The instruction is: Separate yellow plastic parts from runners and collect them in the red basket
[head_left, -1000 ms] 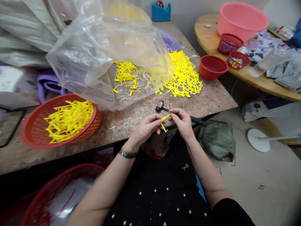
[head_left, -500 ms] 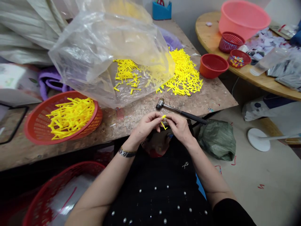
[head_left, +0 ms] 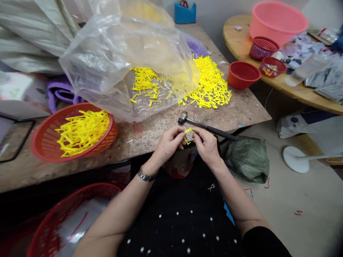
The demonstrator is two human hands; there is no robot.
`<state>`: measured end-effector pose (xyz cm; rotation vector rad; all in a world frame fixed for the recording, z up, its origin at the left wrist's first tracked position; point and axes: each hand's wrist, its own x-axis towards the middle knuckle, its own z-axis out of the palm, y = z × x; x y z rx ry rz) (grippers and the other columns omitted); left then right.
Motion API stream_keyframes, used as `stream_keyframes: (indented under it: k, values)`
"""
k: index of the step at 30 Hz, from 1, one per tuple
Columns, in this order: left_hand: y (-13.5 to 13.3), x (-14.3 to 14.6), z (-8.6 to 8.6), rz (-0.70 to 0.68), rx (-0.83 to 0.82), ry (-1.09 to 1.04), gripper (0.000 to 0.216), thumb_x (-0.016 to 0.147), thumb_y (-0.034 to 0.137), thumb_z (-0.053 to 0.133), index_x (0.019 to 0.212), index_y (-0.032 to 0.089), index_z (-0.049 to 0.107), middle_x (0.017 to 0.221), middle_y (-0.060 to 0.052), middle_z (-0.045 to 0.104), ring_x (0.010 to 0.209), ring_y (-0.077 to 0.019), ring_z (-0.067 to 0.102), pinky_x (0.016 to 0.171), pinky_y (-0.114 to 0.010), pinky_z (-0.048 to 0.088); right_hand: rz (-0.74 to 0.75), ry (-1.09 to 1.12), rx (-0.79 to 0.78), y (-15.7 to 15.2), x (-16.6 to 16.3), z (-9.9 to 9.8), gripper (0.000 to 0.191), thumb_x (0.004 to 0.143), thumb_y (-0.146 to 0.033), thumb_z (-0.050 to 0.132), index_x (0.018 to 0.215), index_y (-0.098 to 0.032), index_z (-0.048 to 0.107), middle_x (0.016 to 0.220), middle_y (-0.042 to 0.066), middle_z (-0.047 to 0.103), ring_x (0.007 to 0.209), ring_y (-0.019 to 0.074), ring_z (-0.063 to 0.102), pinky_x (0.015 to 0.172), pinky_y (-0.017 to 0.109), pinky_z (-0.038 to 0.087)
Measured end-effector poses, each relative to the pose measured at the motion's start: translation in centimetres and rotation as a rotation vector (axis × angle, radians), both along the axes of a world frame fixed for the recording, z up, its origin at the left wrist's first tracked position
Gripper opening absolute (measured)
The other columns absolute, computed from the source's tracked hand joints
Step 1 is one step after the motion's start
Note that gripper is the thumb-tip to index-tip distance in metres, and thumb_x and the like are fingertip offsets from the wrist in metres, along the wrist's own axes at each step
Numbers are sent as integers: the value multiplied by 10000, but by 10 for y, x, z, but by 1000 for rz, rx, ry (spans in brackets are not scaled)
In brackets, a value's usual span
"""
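Observation:
Over the table's front edge, a thin angled yellow plastic piece [head_left: 189, 130] spans the gap between my two hands. My left hand [head_left: 168, 143] pinches one end between thumb and fingers. The other side is in the closed fingertips of my right hand [head_left: 208, 145]. Whether it is one part or two joined parts is too small to tell. Just beyond my hands lies a small hammer [head_left: 206, 127] with a black handle. An orange-red basket [head_left: 43, 142] at the left holds many similar yellow pieces [head_left: 84, 132].
A clear plastic bag [head_left: 107, 67] covers part of the worktable [head_left: 150, 134]. Beside it is a heap of yellow parts [head_left: 210, 85] and a red bowl [head_left: 243, 75]. A dark green bag [head_left: 248, 159] hangs by the right edge. A red basket [head_left: 43, 228] stands below left.
The yellow piece has turned and now shows as a wider angle between my fingertips. My right hand has shifted slightly away from my left. The view has moved a little.

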<state>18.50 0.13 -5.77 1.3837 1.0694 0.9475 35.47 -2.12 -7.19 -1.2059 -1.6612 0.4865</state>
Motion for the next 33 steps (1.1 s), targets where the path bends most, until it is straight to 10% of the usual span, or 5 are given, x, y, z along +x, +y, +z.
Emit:
stream_keyframes:
  k: [33]
  values:
    - [-11, 8, -3, 42, 76, 74, 148, 903, 313, 609, 845, 179, 636, 652, 20, 620, 512, -95, 601, 509, -194, 512, -53, -190, 30, -15, -6, -8, 301, 997, -188, 441, 1152, -205, 698, 1057, 120, 762, 979, 242, 719, 890, 392, 563]
